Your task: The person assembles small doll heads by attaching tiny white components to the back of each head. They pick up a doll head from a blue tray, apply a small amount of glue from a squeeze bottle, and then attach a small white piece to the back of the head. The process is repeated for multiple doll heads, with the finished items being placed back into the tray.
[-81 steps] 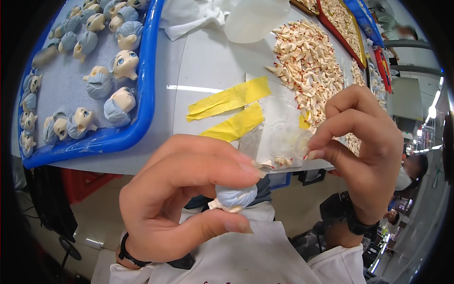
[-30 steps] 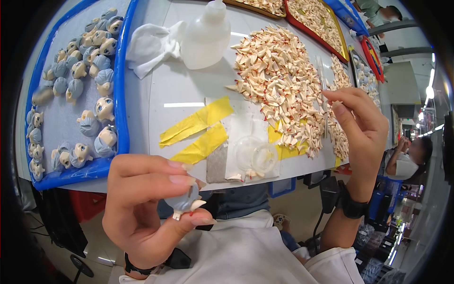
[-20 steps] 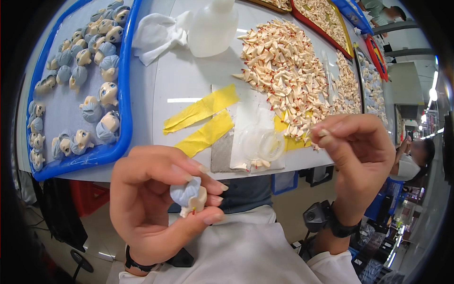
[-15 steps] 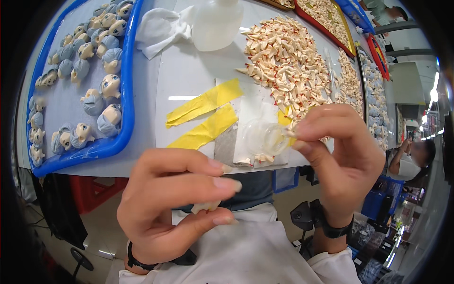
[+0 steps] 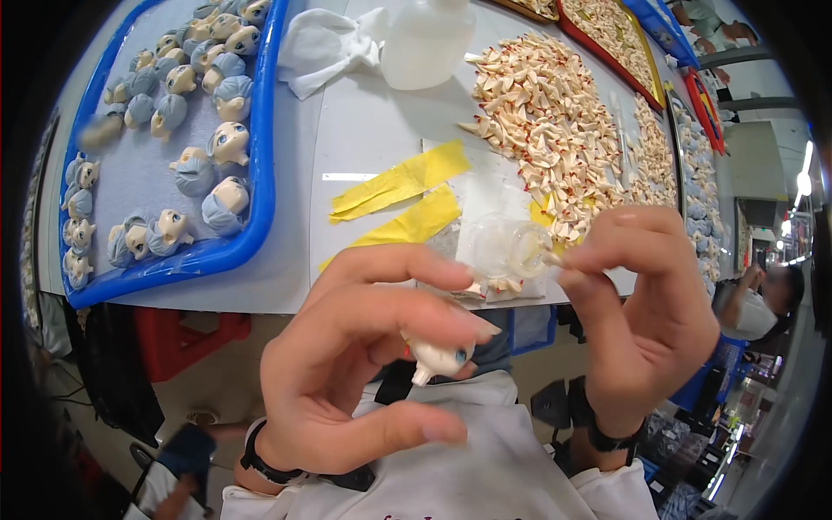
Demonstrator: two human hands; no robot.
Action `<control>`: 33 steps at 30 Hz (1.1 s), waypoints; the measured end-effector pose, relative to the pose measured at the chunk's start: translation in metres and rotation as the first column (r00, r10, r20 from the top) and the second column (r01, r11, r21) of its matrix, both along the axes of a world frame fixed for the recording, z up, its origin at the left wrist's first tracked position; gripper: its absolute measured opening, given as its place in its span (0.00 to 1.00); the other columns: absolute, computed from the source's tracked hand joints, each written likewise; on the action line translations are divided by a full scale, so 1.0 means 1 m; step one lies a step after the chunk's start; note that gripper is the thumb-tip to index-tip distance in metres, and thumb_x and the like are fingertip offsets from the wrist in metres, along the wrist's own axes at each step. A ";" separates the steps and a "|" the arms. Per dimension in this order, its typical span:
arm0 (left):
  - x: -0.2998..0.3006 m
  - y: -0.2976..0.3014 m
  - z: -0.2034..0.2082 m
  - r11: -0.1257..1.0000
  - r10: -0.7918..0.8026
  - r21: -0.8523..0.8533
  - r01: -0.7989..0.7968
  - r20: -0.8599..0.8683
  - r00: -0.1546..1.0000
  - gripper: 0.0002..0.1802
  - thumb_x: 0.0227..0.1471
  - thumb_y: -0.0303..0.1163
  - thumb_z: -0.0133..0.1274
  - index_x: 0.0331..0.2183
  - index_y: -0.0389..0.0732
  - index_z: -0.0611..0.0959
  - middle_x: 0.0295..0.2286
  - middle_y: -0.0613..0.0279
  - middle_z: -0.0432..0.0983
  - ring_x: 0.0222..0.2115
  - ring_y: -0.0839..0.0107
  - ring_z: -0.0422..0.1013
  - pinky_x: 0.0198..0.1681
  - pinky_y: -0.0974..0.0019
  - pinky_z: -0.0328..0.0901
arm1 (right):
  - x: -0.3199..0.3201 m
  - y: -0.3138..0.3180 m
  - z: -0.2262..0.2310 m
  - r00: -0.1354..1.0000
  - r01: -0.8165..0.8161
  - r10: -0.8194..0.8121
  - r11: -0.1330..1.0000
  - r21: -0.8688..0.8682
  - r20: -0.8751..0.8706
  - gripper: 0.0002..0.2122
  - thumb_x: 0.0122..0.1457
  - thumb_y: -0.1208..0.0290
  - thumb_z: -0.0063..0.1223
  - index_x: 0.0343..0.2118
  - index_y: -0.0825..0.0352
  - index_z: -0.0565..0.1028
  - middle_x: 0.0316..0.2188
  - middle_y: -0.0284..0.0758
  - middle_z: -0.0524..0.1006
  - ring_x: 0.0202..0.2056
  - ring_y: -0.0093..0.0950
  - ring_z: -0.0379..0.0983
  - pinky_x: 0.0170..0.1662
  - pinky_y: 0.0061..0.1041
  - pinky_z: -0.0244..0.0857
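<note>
My left hand (image 5: 347, 347) is in front of the table edge, fingers curled around a small pale doll head (image 5: 440, 357) with a painted blue eye; the thumb stands apart below it. At the right, my right hand (image 5: 646, 303) pinches a small cream piece (image 5: 551, 257) between thumb and forefinger. That piece is at the mouth of a small clear jar (image 5: 511, 247), which lies over a white pad near the table edge. Behind the jar spreads a large pile of small cream pieces with red tips (image 5: 546, 121).
A blue tray (image 5: 262, 173) of doll heads with grey-blue hair stands at the left. Yellow tape strips (image 5: 399, 180), a white cloth (image 5: 334, 48) and a translucent bottle (image 5: 426, 48) lie farther back. Red stools (image 5: 178, 347) are beneath the table. Other people are at the right and lower left.
My left hand has moved up and right; its thumb has swung away and the doll head now shows its eye. My right hand stays by the jar. A person has appeared at lower left.
</note>
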State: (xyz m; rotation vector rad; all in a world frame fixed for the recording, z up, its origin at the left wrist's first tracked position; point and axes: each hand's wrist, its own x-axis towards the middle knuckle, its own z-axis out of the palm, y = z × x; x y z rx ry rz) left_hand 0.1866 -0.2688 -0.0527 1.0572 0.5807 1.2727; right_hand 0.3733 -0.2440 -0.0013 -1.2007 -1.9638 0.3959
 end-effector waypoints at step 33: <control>-0.068 0.024 0.038 0.734 0.642 0.663 -0.144 -0.748 -0.167 0.20 0.53 0.29 0.44 0.48 0.36 0.69 0.50 0.54 0.62 0.53 0.63 0.57 0.56 0.60 0.49 | 0.212 -0.018 0.019 0.639 0.748 -0.694 0.661 -0.058 0.333 0.13 0.51 0.77 0.49 0.41 0.68 0.72 0.36 0.34 0.73 0.36 0.21 0.68 0.40 0.21 0.63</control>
